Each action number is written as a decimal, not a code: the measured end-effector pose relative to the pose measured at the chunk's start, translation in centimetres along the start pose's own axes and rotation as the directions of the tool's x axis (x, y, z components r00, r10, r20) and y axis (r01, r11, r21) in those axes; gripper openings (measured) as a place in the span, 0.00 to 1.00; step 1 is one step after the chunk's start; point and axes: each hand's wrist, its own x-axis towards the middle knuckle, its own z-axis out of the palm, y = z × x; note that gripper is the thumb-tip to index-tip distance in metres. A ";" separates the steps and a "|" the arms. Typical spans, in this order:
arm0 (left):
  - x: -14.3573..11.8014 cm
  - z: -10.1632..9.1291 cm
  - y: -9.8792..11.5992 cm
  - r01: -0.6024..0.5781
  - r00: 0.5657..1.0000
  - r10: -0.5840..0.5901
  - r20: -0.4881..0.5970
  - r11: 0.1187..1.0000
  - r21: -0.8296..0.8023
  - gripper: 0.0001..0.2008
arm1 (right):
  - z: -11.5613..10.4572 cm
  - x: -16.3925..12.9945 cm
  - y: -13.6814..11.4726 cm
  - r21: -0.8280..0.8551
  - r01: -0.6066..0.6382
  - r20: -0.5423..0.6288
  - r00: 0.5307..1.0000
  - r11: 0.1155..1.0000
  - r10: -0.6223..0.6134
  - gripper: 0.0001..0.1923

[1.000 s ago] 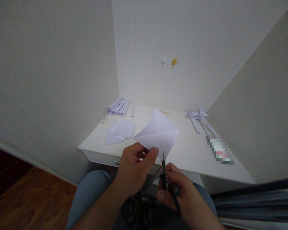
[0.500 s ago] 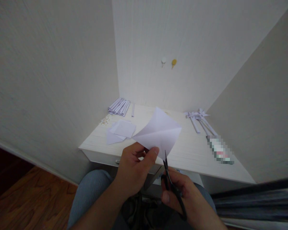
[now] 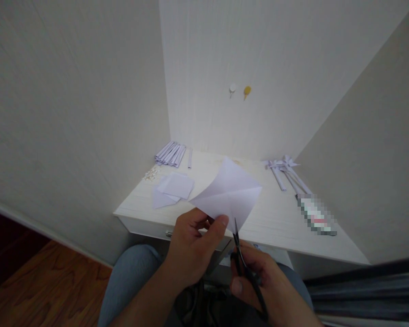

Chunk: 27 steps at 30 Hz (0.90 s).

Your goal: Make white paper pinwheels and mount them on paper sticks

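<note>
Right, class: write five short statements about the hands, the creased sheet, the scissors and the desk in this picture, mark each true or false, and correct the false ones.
1. The left hand pinches a creased pale lilac paper sheet at its near edge. True.
2. The right hand holds a pencil. False: it holds black-handled scissors.
3. The scissor blades point up at the sheet's lower corner. True.
4. The bundle of folded lilac paper strips lies at the near right corner of the white wooden desk. False: it lies at the far left, by the wall.
5. Finished lilac paper bows lie at the far right. True.
</note>
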 end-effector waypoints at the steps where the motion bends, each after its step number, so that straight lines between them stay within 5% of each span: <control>1: 0.0 0.0 0.0 -0.005 1.000 0.005 -0.001 1.000 -0.004 0.10 | 0.0 0.0 0.0 0.020 0.005 0.004 1.000 1.000 -0.005 0.25; 27: -0.2 0.1 0.0 0.030 0.999 -0.030 -0.025 1.000 0.002 0.11 | 0.0 -0.1 0.1 0.018 -0.038 0.014 0.999 0.999 0.037 0.28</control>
